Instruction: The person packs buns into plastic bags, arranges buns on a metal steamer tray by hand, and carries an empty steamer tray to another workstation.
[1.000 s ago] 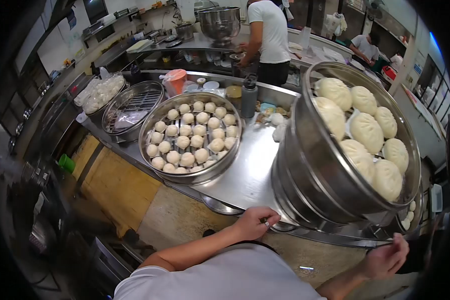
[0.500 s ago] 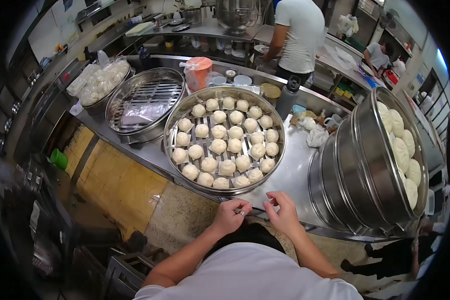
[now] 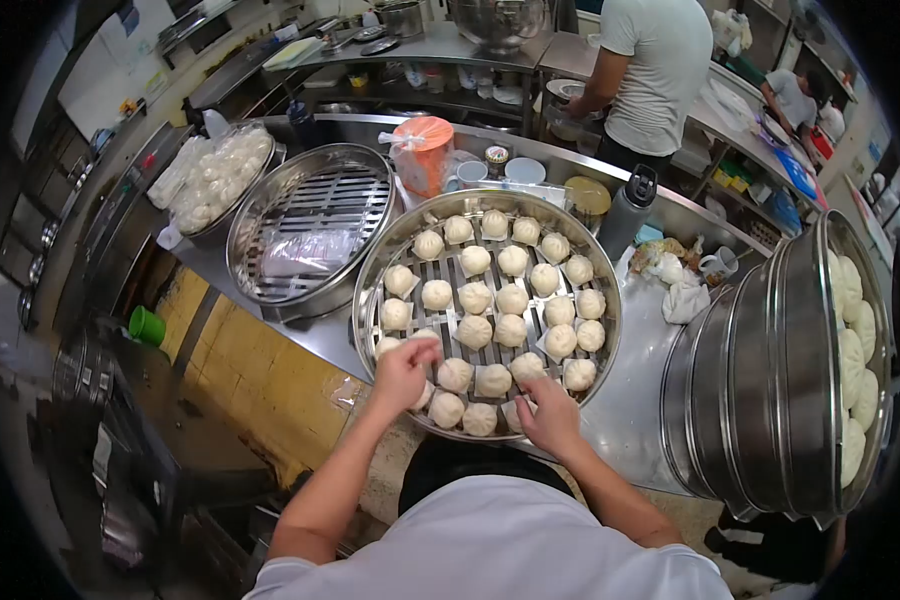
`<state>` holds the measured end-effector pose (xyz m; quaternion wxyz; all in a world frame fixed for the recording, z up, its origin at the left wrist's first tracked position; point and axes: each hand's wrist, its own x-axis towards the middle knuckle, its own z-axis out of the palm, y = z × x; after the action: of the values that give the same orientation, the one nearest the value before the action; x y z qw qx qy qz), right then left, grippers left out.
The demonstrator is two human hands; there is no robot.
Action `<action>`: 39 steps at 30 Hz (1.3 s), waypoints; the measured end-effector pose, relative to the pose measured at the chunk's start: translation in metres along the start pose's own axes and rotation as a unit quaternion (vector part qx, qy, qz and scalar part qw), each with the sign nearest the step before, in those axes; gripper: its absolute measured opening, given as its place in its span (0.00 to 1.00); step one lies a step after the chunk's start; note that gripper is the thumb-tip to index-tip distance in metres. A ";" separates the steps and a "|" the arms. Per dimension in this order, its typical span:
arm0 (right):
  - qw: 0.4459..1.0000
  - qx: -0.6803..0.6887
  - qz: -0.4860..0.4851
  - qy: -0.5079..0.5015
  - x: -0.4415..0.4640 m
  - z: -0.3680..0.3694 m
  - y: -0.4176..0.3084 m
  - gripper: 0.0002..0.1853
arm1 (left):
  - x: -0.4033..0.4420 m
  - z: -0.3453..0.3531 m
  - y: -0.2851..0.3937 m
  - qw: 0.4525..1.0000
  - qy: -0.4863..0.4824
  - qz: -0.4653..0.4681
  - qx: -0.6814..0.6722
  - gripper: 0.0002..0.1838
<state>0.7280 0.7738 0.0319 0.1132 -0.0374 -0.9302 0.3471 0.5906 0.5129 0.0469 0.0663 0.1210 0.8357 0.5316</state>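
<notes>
Head view, and here you are, right over the round steamer tray (image 3: 485, 200), body up against its near side, both hands in over its near edge! Your left hand (image 3: 406, 373) is over the tray's near left rim, fingers bent inward beside the buns (image 3: 475, 297); it's a touch blurred, and whether it grips one I cannot tell. Across to the tray's near right, your right hand (image 3: 548, 413) has its thumb and fingers right at the buns along the rim, though the view doesn't settle whether they're clamped on one. Your two hands are well apart, a row of small pleated buns between them.

And what a trayful it is: buns all across the slats, many on little paper squares, the tray itself sitting on the steel counter (image 3: 625, 430). Just left of the tray, a second steamer (image 3: 320, 198) with a clear plastic packet (image 3: 312, 253) on its slats; farther left, a heap of bagged pale pieces (image 3: 213, 185). Behind the tray, an orange container (image 3: 424, 158) wrapped in plastic, and at its far right a grey bottle (image 3: 629, 210), upright. Over to the tray's right looms a stack of steamers (image 3: 740, 390), bigger buns (image 3: 852, 340) showing in the top one. Well beyond the tray, a person in a white shirt (image 3: 660, 70) stands at another worktop, with a second person (image 3: 795, 100) farther off to the right.
</notes>
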 end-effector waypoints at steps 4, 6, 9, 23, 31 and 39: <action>0.996 -0.025 0.082 0.037 0.006 0.015 -0.003 0.13 | 0.119 -0.030 -0.019 0.984 -0.023 0.093 0.150 0.18; 0.985 -0.026 0.166 0.044 0.011 0.017 -0.012 0.13 | 0.178 -0.035 -0.027 0.965 -0.043 0.156 0.205 0.20; 0.965 -0.054 0.244 0.082 0.022 0.024 -0.023 0.12 | 0.255 -0.034 -0.055 0.939 -0.076 0.249 0.227 0.25; 0.944 -0.026 0.283 0.167 0.137 0.072 -0.020 0.22 | 0.330 -0.016 -0.102 0.907 -0.217 0.245 0.266 0.26; 0.964 -0.038 0.227 0.136 0.324 0.141 -0.018 0.55 | 0.330 -0.017 -0.097 0.925 -0.210 0.208 0.239 0.25; 0.953 -0.137 0.224 0.151 0.387 0.187 -0.001 0.57 | 0.332 -0.015 -0.091 0.932 -0.211 0.168 0.244 0.33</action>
<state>0.3073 0.7108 -0.0333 0.1650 -0.3119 -0.9087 0.2233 0.2554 0.5536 -0.0230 0.1193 0.3812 0.8739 0.2770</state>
